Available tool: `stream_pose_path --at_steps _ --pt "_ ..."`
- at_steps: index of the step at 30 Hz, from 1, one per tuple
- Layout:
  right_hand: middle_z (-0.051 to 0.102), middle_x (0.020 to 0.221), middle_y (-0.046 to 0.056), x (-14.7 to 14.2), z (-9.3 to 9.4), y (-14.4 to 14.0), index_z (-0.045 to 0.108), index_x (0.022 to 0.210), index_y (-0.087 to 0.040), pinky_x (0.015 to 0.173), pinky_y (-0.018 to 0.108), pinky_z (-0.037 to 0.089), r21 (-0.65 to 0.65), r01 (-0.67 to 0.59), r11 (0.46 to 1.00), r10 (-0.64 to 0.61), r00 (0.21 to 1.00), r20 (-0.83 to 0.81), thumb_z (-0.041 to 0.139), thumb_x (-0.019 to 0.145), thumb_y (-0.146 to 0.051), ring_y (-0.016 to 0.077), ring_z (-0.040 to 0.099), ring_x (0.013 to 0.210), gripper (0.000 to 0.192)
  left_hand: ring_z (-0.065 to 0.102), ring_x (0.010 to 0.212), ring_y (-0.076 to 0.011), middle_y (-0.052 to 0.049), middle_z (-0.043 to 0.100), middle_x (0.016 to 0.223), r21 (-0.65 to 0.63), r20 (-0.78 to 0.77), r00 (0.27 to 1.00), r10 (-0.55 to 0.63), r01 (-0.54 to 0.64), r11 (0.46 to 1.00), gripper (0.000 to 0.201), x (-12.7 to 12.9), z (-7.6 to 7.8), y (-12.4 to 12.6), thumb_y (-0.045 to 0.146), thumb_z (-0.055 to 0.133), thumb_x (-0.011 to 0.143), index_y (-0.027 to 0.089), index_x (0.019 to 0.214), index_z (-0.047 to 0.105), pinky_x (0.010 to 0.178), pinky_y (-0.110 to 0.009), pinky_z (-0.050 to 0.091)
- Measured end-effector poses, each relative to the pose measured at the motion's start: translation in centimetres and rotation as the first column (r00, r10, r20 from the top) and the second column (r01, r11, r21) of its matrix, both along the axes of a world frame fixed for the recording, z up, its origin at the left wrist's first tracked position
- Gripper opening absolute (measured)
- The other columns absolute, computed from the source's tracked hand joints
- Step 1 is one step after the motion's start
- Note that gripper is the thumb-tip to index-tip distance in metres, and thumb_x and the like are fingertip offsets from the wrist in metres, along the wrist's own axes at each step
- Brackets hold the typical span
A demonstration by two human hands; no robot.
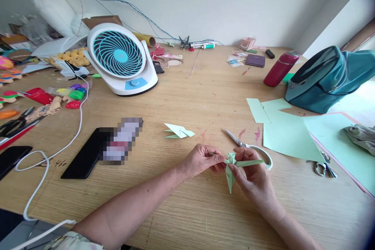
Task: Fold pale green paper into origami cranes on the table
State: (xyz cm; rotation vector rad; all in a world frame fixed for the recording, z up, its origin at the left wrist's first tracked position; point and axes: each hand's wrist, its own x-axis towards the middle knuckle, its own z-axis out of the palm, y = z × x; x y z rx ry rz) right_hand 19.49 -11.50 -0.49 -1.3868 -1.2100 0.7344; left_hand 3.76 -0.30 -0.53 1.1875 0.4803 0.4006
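Between my two hands is a pale green folded paper figure (pixel 230 179) with narrow pointed arms, held above the wooden table. My left hand (pixel 199 161) pinches its left side between thumb and fingertips. My right hand (pixel 254 175) grips its middle, the thumb in front and the fingers behind; one long point sticks out to the right across those fingers. A second green folded paper piece (pixel 179 131) lies on the table beyond my left hand. Scissors with white handles (pixel 259 152) lie just behind my right hand, partly covered by it.
Green paper sheets (pixel 290 134) and small folding scissors (pixel 324 167) lie at the right, before a teal bag (pixel 319 80) and a red flask (pixel 281 68). A white fan (pixel 152 80) stands at the back left. Two phones (pixel 84 156) and a white cable (pixel 79 125) are at the left.
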Motion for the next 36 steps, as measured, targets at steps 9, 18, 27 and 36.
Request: stream_pose_path --at_steps 9,18,27,36 --pt "0.054 0.086 0.002 0.0 0.0 0.0 0.054 0.117 -0.027 0.067 0.031 0.053 0.007 0.004 1.000 -0.004 0.999 -0.055 0.069 0.087 -0.038 0.0185 0.057 0.079 0.035 0.061 0.062 -0.0108 -0.002 0.065 0.069 0.024 -0.007 0.999 0.047 -0.047 0.999 0.040 0.1 0.5 -0.5 0.051 0.078 0.074 0.013 0.080 0.069 0.053 -0.020 0.049" --pt "0.057 0.088 0.003 0.1 -0.1 0.1 0.056 0.117 -0.027 0.069 0.031 0.054 0.041 0.029 0.999 -0.028 0.999 -0.018 0.070 0.086 -0.040 0.0188 0.059 0.081 0.036 0.066 0.067 -0.0152 -0.007 0.070 0.072 0.111 -0.009 0.997 0.078 -0.077 0.991 0.046 0.0 0.5 -0.4 0.058 0.068 0.081 0.012 0.081 0.072 0.052 -0.019 0.047" --pt "0.058 0.095 0.006 0.4 -0.1 0.0 0.058 0.114 -0.026 0.072 0.033 0.055 -0.002 0.008 1.000 -0.008 1.000 -0.021 0.067 0.089 -0.038 0.0211 0.061 0.088 0.029 0.064 0.066 -0.0142 -0.008 0.069 0.075 0.183 0.006 0.996 0.084 -0.084 0.980 0.049 -0.1 0.7 -0.6 0.058 0.057 0.089 0.012 0.087 0.074 0.054 -0.020 0.048" --pt "0.062 0.088 0.004 0.6 0.3 0.2 0.064 0.094 -0.023 0.071 0.029 0.053 -0.082 -0.028 0.996 0.017 0.992 -0.125 0.067 0.089 -0.041 0.0177 0.061 0.079 0.019 0.064 0.078 -0.0146 -0.009 0.067 0.100 0.401 0.085 0.974 0.210 -0.226 0.888 0.027 -0.3 1.6 -0.7 0.040 0.063 0.090 0.014 0.098 0.067 0.059 -0.021 0.050"
